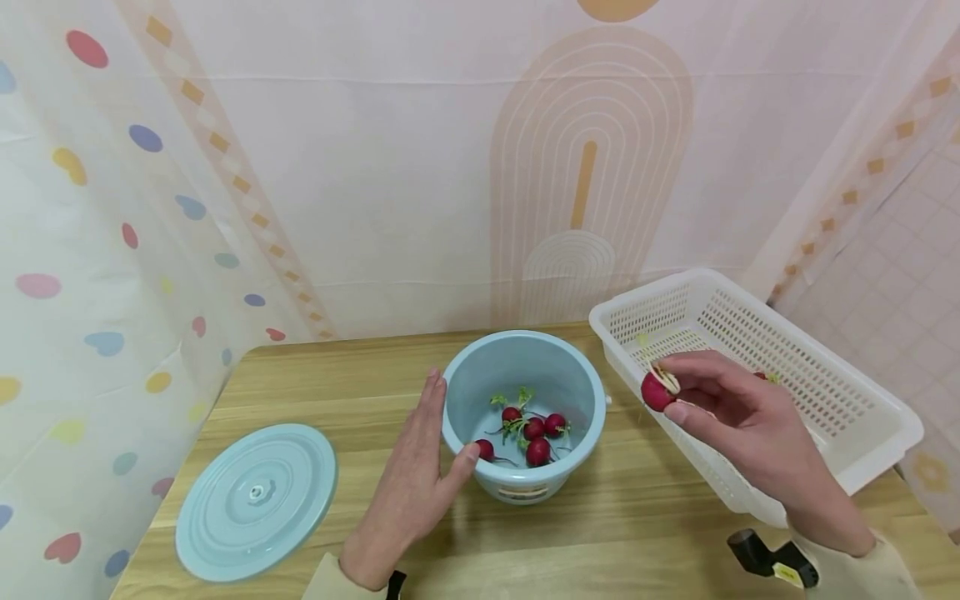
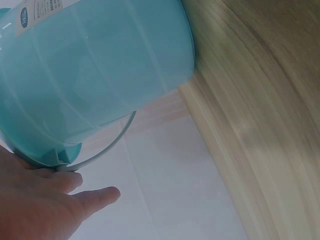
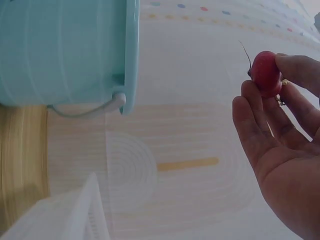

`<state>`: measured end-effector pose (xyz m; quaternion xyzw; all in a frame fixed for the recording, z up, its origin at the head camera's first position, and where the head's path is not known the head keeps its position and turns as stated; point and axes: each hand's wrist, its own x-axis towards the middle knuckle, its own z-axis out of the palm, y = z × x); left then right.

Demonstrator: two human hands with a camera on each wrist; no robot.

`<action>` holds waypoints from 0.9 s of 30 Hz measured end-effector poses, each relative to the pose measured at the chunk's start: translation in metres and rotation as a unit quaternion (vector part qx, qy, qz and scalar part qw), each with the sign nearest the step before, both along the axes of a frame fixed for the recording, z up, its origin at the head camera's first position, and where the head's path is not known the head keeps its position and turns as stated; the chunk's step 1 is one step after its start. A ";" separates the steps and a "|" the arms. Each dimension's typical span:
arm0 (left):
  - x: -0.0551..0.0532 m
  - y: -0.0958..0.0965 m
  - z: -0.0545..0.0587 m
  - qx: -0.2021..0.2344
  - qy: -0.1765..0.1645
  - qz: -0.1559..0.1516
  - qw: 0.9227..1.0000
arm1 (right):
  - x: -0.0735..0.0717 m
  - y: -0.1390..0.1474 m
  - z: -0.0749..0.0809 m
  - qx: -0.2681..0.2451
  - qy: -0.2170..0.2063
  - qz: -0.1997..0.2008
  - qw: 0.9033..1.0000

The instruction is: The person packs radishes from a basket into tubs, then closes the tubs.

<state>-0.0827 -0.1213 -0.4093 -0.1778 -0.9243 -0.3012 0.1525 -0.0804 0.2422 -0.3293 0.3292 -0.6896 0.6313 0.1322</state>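
A light blue bucket [image 1: 487, 367] stands on the table with several red radishes [image 1: 537, 452] at its bottom, some with green leaf stubs. My left hand [image 1: 411, 487] rests against the bucket's left rim, its fingers straight and the thumb by the near edge. In the left wrist view, fingers of the left hand [image 2: 45, 202] lie beside the handle's hinge. My right hand [image 1: 750, 429] pinches a radish [image 1: 657, 392] between thumb and fingers, above the near left edge of a white basket [image 1: 847, 375]. The right wrist view shows this radish [image 3: 266, 74] with its thin root.
A round light blue lid [image 1: 255, 500] lies flat on the wooden table [image 1: 360, 392] at the left. At least one more radish [image 1: 761, 376] shows in the white basket, partly hidden by my right hand. A patterned curtain [image 1: 390, 192] hangs behind the table.
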 end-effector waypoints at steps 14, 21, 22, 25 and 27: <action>0.002 0.000 0.001 -0.002 -0.007 0.002 1.000 | -0.009 -0.035 -0.007 0.047 -0.015 -0.009 0.999; 0.001 0.000 0.000 -0.001 -0.005 0.003 1.000 | -0.015 -0.052 -0.009 0.099 -0.052 -0.017 0.994; 0.001 0.000 0.000 -0.002 -0.006 0.003 1.000 | -0.017 -0.055 -0.010 0.102 -0.052 -0.014 0.993; 0.001 0.000 0.000 -0.004 -0.003 0.003 1.000 | -0.024 -0.062 -0.012 0.112 -0.047 -0.002 0.993; 0.000 0.000 0.000 -0.003 -0.001 0.002 1.000 | -0.029 -0.067 -0.014 0.126 -0.038 0.002 0.991</action>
